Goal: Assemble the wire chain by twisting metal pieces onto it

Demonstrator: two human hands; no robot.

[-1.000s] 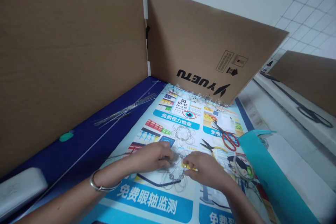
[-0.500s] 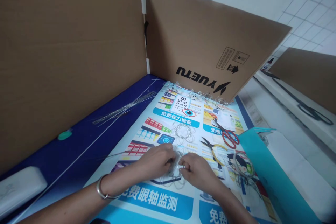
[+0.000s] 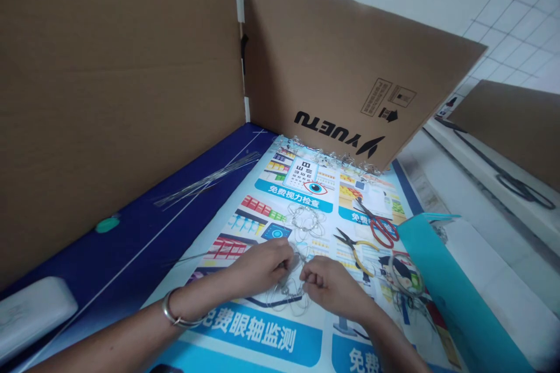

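Between my hands is a looped thin-wire piece [image 3: 286,301] with clear, bead-like bits; its loops spread over the printed sheet. My left hand [image 3: 268,267] is closed in a pinch on this wire piece, and a long thin wire runs out to its left. Close on the other side, my right hand [image 3: 328,284] has its fingers curled and pinched at the wire's right side. The exact strand in its fingertips is too fine to make out. A second wire ring with loops [image 3: 305,220] lies flat just beyond my hands.
Yellow-handled pliers [image 3: 359,249], red-handled scissors [image 3: 380,225] and a wire coil [image 3: 406,274] lie to the right. Straight wires [image 3: 207,179] rest at left, near a white case [image 3: 37,317]. Cardboard walls [image 3: 341,64] stand behind and left; a teal folder [image 3: 455,280] lies right.
My right hand has shifted slightly and its fingers have curled in further. My left hand stays almost in place on the wire piece.
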